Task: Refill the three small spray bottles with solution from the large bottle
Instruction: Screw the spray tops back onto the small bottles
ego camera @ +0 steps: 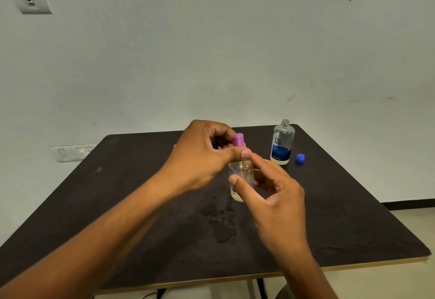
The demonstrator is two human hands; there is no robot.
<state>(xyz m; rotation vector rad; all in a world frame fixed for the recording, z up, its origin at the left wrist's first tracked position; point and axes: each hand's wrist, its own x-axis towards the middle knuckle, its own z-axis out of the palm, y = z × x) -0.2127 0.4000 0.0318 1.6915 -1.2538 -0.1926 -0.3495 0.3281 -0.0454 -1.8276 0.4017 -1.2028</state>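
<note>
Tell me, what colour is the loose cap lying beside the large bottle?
Blue. The cap lies right of the large bottle, clearest in the head view.

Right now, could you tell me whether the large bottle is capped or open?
Open. The large bottle stands upright with its threaded neck bare, and its blue cap lies on the table to its right.
</note>
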